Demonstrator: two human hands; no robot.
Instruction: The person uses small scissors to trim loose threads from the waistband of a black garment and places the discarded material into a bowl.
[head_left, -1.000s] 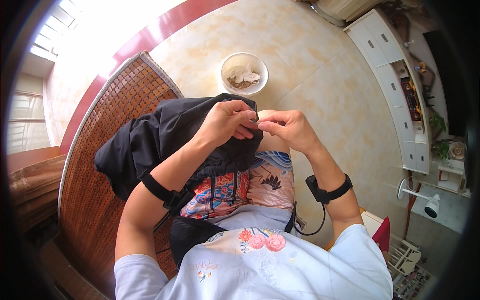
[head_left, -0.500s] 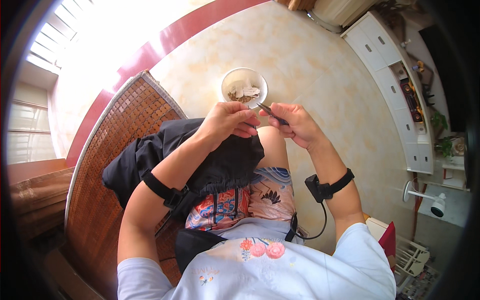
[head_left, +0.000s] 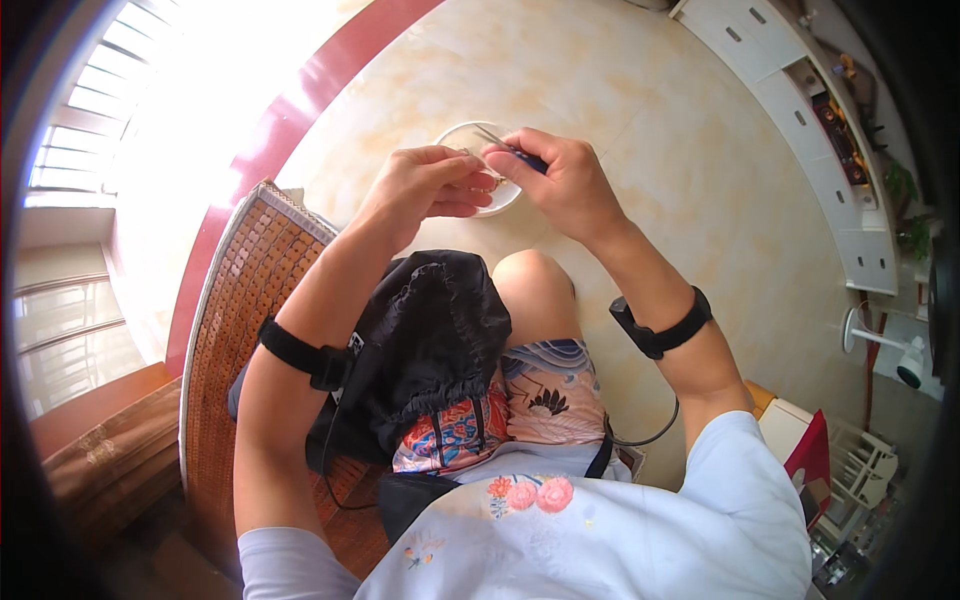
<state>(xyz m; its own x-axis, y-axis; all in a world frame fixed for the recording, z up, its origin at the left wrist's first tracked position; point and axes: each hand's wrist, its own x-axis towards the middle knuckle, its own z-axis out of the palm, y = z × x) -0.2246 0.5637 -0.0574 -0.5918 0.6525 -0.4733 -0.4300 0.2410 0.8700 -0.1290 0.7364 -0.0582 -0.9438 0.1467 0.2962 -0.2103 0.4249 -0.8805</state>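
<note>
My right hand (head_left: 562, 180) is closed round a small dark-blue-handled tool (head_left: 527, 157) with a slim, pointed metal tip. That tip points up and left, above the bowl. Close beside it, my left hand (head_left: 425, 190) has thumb and forefinger pinched together; whatever sits between them is too small to make out. Under both hands, on the floor, stands a white bowl (head_left: 503, 203), its contents mostly covered by the hands. A black cloth with a gathered edge (head_left: 430, 325) lies over my left thigh.
I sit on a seat with a brown woven-tile mat (head_left: 240, 300), at my left. White drawer cabinets (head_left: 790, 120) line the right side. A white camera-like device (head_left: 908, 362) stands at the far right. Black straps circle both forearms, with a cable hanging from the right one.
Both hands have moved up in the picture and now cover much of the bowl. My right hand has turned, its back now showing, still holding the tool. The view has shifted a little.
</note>
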